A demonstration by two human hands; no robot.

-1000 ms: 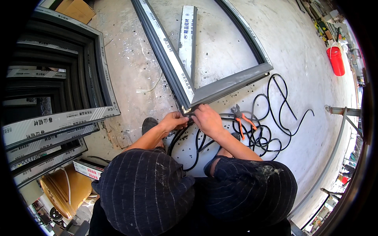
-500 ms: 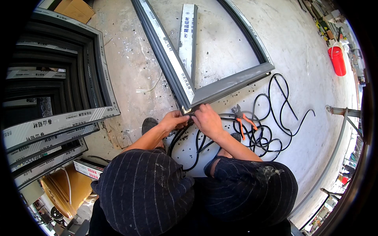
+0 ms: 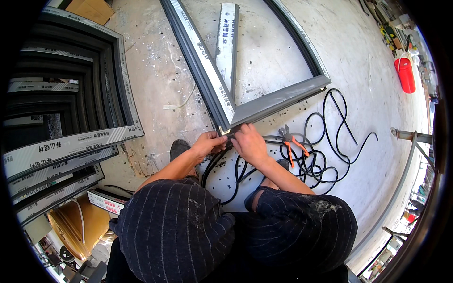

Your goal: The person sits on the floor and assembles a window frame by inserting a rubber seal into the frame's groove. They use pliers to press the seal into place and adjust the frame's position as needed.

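Observation:
A grey metal window frame (image 3: 278, 100) lies on the floor ahead of me, its near corner pointing toward my knees. Just below that corner my left hand (image 3: 207, 145) is closed, thumb and fingers pinching a black rubber strip (image 3: 230, 143). Beside it, my right hand (image 3: 251, 144) has its bent fingers on the same strip, against the frame's near edge. Fingers cover the exact spot where strip and frame meet. Loose loops of the strip trail down between my feet and off to the right. Pliers with orange handles (image 3: 300, 146) lie on the loops, right of my right hand.
Several dark frames (image 3: 134, 127) stand stacked at the left. A wrapped metal bar (image 3: 225, 47) lies inside the frame's outline. Farther off are a red bucket (image 3: 405, 75), a cardboard box (image 3: 92, 10) and a metal stand (image 3: 413, 136) at the right. Black crumbs are scattered over the floor.
Both hands stay at the frame's corner on the strip, with only slight finger movement. The view has shifted a little; nothing has been let go or picked up.

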